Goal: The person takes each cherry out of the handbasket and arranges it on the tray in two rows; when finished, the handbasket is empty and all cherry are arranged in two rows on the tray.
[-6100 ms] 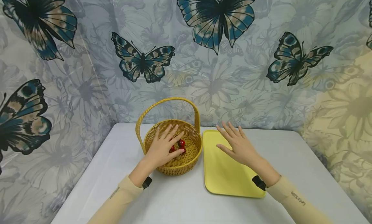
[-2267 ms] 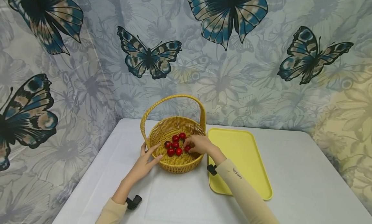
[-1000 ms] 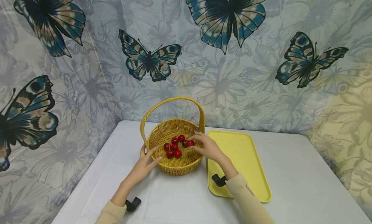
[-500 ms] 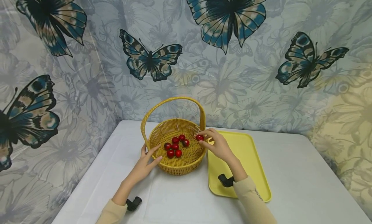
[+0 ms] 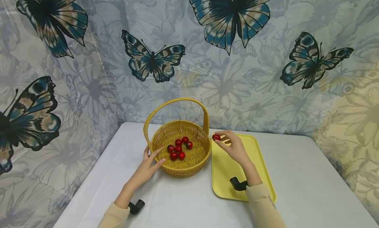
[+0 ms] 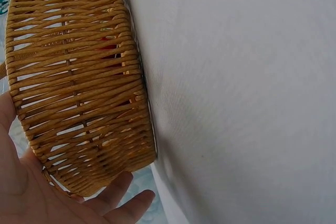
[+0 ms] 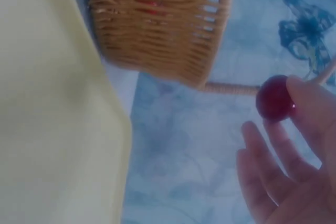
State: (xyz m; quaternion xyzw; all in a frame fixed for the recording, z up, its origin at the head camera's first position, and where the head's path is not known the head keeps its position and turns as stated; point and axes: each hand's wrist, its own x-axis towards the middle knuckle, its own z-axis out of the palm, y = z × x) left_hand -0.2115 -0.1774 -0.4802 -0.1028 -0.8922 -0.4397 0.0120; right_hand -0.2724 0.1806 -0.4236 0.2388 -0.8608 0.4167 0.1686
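My left hand (image 5: 144, 170) holds the near left rim of the golden woven basket (image 5: 181, 173), with thumb and index finger over the edge. In the left wrist view, other fingers lie along the outside of the basket's wall (image 6: 79, 77). Several red cherries (image 5: 178, 149) lie grouped on the basket's floor. My right hand (image 5: 237, 149) pinches one cherry (image 5: 215, 137) between thumb and fingertips, just right of the basket. The right wrist view shows this dark red cherry (image 7: 274, 99) up close, the remaining fingers loosely bent. A yellow tray (image 5: 223, 168) lies beneath that hand.
The basket's tall arched handle (image 5: 180, 99) rises over its opening. A white tabletop (image 5: 177, 201) carries basket and tray side by side. Behind it hangs a backdrop (image 5: 225, 89) printed with flowers and butterflies.
The right hand has lifted a cherry out of the basket and carried it rightward past the rim, over the tray's far left corner. The left hand and basket have stayed put over the last second.
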